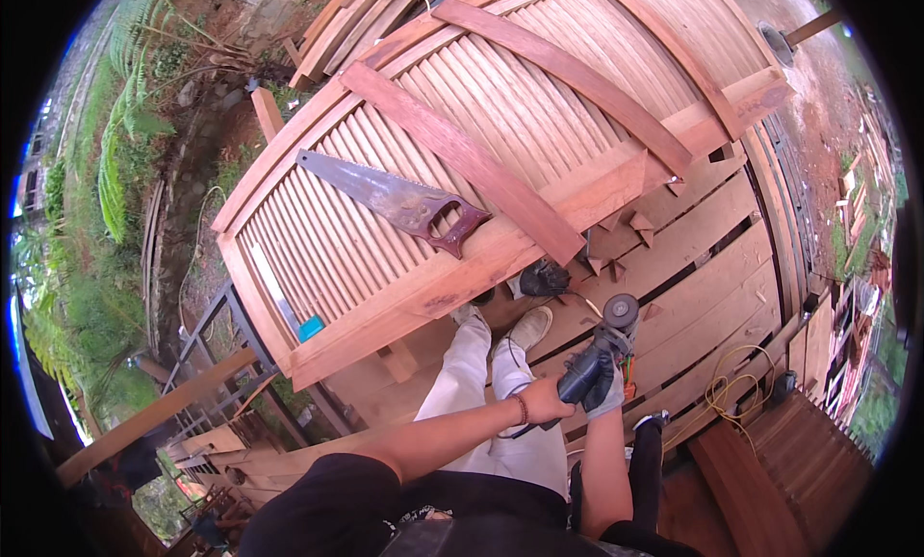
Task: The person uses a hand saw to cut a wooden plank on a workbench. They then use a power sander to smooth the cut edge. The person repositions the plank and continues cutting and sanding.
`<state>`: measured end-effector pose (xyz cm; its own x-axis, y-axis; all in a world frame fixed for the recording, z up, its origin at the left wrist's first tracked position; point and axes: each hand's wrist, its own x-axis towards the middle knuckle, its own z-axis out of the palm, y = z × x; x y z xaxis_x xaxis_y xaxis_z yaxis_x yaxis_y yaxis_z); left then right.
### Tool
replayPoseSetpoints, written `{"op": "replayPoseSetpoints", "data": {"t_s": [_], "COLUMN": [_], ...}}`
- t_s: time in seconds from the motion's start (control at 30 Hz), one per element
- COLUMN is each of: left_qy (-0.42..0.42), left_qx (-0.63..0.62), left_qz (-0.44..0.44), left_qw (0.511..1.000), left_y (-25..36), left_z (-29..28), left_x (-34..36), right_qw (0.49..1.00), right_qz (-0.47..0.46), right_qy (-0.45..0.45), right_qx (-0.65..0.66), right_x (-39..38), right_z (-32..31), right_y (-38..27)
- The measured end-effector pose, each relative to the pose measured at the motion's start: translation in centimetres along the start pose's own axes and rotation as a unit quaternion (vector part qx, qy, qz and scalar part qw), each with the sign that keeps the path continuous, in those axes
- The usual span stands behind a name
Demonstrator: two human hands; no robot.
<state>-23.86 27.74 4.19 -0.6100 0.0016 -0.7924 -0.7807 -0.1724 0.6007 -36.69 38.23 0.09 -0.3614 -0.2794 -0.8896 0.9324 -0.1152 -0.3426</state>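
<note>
I hold an angle grinder (583, 372) in front of my legs, its round disc (621, 311) pointing away from me. My left hand (545, 403), bare with a bracelet at the wrist, is closed around the rear of its dark body. My right hand (606, 393), in a grey glove, grips the body beside it. The disc is apart from the louvred wooden panel (433, 302) lying beyond. On the slats rests a hand saw (404, 203) with a brown handle. A try square with a teal handle (310, 328) lies at the panel's near left corner.
Reddish boards (462, 157) lie across the panel. A dark power tool (545, 278) and several wood offcuts (642, 225) are on the gapped plank floor (707, 311). A yellow cord (717, 398) coils at right, near dark stacked boards (770, 470). Plants border the left.
</note>
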Motion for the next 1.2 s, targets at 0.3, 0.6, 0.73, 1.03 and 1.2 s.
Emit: {"op": "replayPoseSetpoints", "data": {"t_s": [0.3,0.6,0.73,1.03,1.2], "left_qy": [0.321,0.377,0.395,0.375,0.397], "left_qx": [0.140,0.468,0.479,0.465,0.458], "left_qz": [0.256,0.222,0.225,0.229,0.251], "left_qw": [0.901,0.768,0.750,0.768,0.755], "left_y": [8.6,10.1,9.1,9.3,9.1], "left_z": [-18.9,-34.7,-34.3,-34.6,-34.6], "left_x": [1.9,8.6,9.3,9.0,9.2], "right_qw": [0.958,0.808,0.750,0.753,0.767], "right_qz": [-0.104,-0.169,-0.193,-0.163,-0.146], "right_qy": [-0.031,-0.012,0.001,0.011,0.018], "right_qx": [-0.266,-0.564,-0.633,-0.637,-0.625], "right_x": [0.2,0.1,0.9,2.6,3.2], "right_z": [8.1,10.0,9.4,7.4,6.1], "right_y": [-6.6,-7.7,-7.3,-8.0,-7.9]}}
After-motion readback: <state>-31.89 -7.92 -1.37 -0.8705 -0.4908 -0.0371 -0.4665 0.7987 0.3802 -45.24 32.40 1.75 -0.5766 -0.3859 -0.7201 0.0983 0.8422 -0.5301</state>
